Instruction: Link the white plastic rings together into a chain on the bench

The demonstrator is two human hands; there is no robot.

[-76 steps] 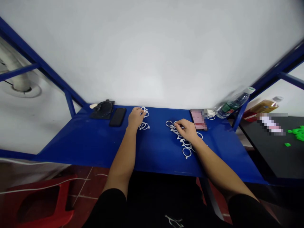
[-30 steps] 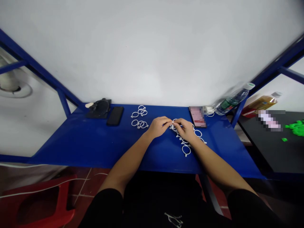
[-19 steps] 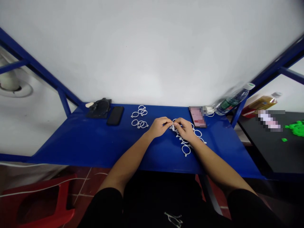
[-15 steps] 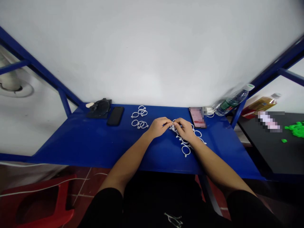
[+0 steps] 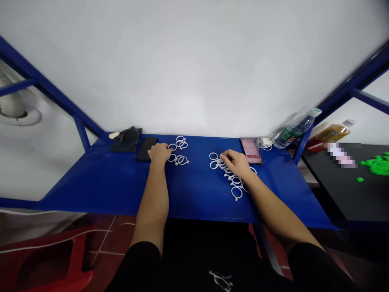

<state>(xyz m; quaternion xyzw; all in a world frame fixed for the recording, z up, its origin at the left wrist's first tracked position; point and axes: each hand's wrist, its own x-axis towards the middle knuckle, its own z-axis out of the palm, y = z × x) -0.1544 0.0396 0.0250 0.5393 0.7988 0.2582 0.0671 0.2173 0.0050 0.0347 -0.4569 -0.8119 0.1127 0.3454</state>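
Observation:
White rings with small tabs lie in two groups on a blue tabletop (image 5: 194,198). At the left group, my left hand (image 5: 160,153) is closed, its thumb and fingertips on the edge of one white ring (image 5: 174,144). More rings of that group (image 5: 183,160) lie just right of my fingers. Over the upper end of a larger, linked-looking cluster of rings (image 5: 236,193) is my right hand (image 5: 236,163), its thumb and forefinger pinched on a ring (image 5: 224,155). Part of the cluster is hidden under this hand and wrist.
A black phone (image 5: 146,149) lies beside my left hand, with a dark crumpled bag (image 5: 129,139) farther left. Behind my right hand are a lit phone (image 5: 251,151), a white charger cable (image 5: 266,142) and a leaning bottle (image 5: 296,129). Green pieces (image 5: 378,164) lie on a black table.
My left hand has moved left, from beside my right hand to the left group of rings. Two rings at the upper left end of the right cluster now show. My right hand stays nearly in place.

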